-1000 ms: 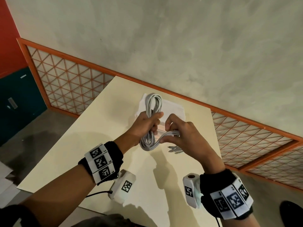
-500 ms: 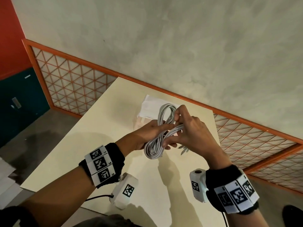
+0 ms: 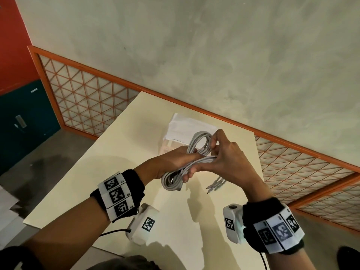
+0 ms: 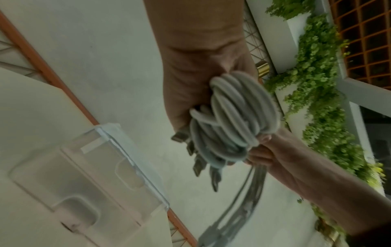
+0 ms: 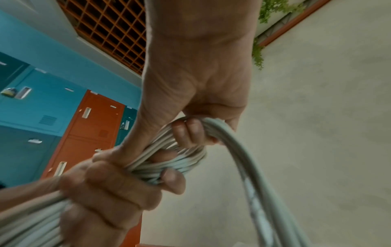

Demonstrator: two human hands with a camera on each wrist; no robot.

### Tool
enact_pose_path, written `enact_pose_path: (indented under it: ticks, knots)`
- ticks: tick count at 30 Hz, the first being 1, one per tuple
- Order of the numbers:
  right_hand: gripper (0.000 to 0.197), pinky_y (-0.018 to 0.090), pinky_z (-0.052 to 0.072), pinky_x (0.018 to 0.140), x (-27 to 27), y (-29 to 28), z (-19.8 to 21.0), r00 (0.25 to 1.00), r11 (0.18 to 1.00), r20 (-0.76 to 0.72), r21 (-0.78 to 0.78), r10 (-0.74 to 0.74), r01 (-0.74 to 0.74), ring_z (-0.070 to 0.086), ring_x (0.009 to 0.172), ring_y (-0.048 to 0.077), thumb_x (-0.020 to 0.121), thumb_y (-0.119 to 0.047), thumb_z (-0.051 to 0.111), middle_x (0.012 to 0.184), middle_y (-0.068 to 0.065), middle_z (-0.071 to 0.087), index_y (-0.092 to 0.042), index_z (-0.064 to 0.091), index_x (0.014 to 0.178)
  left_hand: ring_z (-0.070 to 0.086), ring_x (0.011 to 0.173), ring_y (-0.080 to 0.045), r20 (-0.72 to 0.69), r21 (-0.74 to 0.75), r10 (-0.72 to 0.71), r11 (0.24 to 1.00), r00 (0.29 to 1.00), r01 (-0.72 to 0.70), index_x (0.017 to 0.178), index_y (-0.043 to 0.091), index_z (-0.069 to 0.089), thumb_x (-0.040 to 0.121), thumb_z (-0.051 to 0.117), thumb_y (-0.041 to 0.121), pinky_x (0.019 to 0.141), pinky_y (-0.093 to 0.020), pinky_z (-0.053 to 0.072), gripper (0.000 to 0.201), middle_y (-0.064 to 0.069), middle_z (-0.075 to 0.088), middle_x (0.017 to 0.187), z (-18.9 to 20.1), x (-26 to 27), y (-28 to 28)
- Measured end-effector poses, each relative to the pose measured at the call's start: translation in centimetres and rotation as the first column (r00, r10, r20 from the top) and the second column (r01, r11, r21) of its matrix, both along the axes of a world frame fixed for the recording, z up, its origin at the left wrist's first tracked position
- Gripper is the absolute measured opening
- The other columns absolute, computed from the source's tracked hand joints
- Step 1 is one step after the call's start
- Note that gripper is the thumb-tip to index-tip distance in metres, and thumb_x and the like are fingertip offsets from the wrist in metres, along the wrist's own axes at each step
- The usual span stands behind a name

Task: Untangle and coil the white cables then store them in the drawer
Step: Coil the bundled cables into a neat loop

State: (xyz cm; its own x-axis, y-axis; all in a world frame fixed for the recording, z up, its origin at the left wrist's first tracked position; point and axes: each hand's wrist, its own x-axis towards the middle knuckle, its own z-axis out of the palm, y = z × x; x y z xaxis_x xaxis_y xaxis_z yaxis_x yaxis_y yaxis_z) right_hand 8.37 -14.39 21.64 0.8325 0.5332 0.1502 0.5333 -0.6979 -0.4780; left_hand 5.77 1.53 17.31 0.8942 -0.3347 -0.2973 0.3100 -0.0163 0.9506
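A bundle of white cables (image 3: 197, 140) hangs in long loops above the cream table (image 3: 101, 178). My left hand (image 3: 186, 165) grips the bundle at its middle, fingers curled round it. My right hand (image 3: 213, 152) pinches the loose tails, which cross the bundle's middle, and their plug ends (image 3: 215, 185) dangle below it. In the left wrist view the coil (image 4: 239, 113) fills my fist, with several metal plugs (image 4: 198, 165) sticking out. In the right wrist view both hands clasp the cable strands (image 5: 186, 160). A clear plastic drawer box (image 3: 187, 126) sits on the table behind the hands.
The table stands against a grey wall (image 3: 214, 55) with an orange lattice panel (image 3: 87, 106) along its base. The clear drawer box (image 4: 95, 175) lies close under my left hand. Teal and orange lockers (image 5: 52, 108) are off to the left.
My right hand has carried the loose tails up and over the bundle's middle. The bundle has tilted from upright to slanted, and both hands have drifted slightly right.
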Motion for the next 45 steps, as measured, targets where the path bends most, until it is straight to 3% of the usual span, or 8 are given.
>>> enact_pose_path:
  ticks: [11,16,20,29,34,37,40,45]
  knots:
    - [0.056,0.015,0.027,0.048,1.6,-4.0,-0.6,0.967,0.990,-0.243,0.134,0.072,-0.040,0.030,0.048,0.009,0.089,-0.060,0.046,0.053,-0.001,0.035,-0.013,0.052,0.060,0.033,0.035,-0.008,0.010,-0.088,0.036,0.996,0.999,-0.035,0.077,0.011,0.049,0.096,0.051,0.025,0.037,-0.019,0.029,0.024,0.004,0.038,0.044,-1.5,0.4,1.8]
    - [0.052,0.012,0.027,0.043,1.5,-2.6,0.1,0.990,0.974,-0.134,0.215,-0.049,0.078,0.032,0.040,0.007,0.095,-0.034,0.052,0.043,-0.006,0.036,0.003,0.047,0.058,0.036,0.038,-0.013,0.115,-0.056,0.025,0.998,0.993,-0.018,0.068,0.014,0.044,0.085,0.042,0.059,0.041,-0.021,0.033,0.048,-0.003,0.041,0.050,-2.2,-0.2,0.2]
    - [0.052,0.025,0.024,0.050,1.8,-2.2,-0.2,0.991,0.941,-0.066,0.313,-0.113,0.128,0.030,0.053,0.012,0.086,-0.035,0.052,0.058,0.026,0.039,0.010,0.044,0.062,0.037,0.034,-0.016,0.065,-0.286,0.022,0.958,0.998,-0.002,0.072,0.012,0.046,0.069,0.027,0.085,0.038,-0.021,0.034,0.075,-0.006,0.043,0.045,-2.1,0.2,-0.4]
    - [0.037,0.023,0.027,0.050,0.9,-0.6,-0.3,0.995,0.957,0.000,0.274,-0.096,0.093,0.034,0.054,0.011,0.087,-0.017,0.053,0.058,0.021,0.045,0.003,0.045,0.058,0.036,0.030,-0.015,0.169,0.047,0.044,0.998,0.985,-0.052,0.056,0.011,0.042,0.101,0.028,0.038,0.044,-0.027,0.032,0.054,-0.001,0.041,0.036,-3.4,0.5,-2.1]
    - [0.034,0.028,0.027,0.052,1.7,-1.0,-1.2,0.965,0.898,-0.106,0.354,-0.240,0.262,0.032,0.055,0.014,0.080,-0.016,0.057,0.059,0.028,0.043,0.006,0.045,0.057,0.034,0.034,-0.018,0.101,0.048,-0.079,0.996,0.992,0.074,0.052,0.006,0.042,0.080,-0.002,0.074,0.040,-0.020,0.034,0.085,-0.007,0.038,0.039,-2.7,0.0,-2.7]
    - [0.034,0.027,0.028,0.050,2.0,-0.9,-1.5,0.947,0.877,-0.117,0.359,-0.298,0.320,0.033,0.054,0.016,0.079,-0.016,0.060,0.061,0.031,0.047,0.011,0.050,0.060,0.036,0.033,-0.018,0.130,0.074,-0.108,0.992,0.986,0.099,0.063,0.005,0.048,0.073,0.017,0.086,0.040,-0.021,0.034,0.087,-0.007,0.040,0.041,-2.6,0.1,-2.6]
    - [0.036,0.020,0.026,0.046,2.1,-0.6,-1.6,0.949,0.884,-0.084,0.348,-0.304,0.314,0.034,0.051,0.014,0.079,-0.015,0.063,0.059,0.030,0.048,0.010,0.051,0.057,0.039,0.033,-0.019,0.197,0.218,-0.106,0.974,0.975,0.062,0.050,0.019,0.046,0.082,0.053,0.063,0.045,-0.023,0.037,0.055,-0.003,0.044,0.037,-2.6,-0.1,-2.5]
    - [0.057,0.020,0.029,0.046,2.2,-0.8,-1.8,0.963,0.891,-0.043,0.370,-0.267,0.264,0.038,0.042,0.006,0.093,-0.034,0.055,0.050,0.020,0.052,0.008,0.049,0.056,0.038,0.031,-0.018,0.158,0.139,-0.061,0.990,0.986,0.039,0.060,0.014,0.048,0.095,0.043,0.044,0.040,-0.020,0.035,0.047,-0.009,0.043,0.042,-2.5,0.1,-2.5]
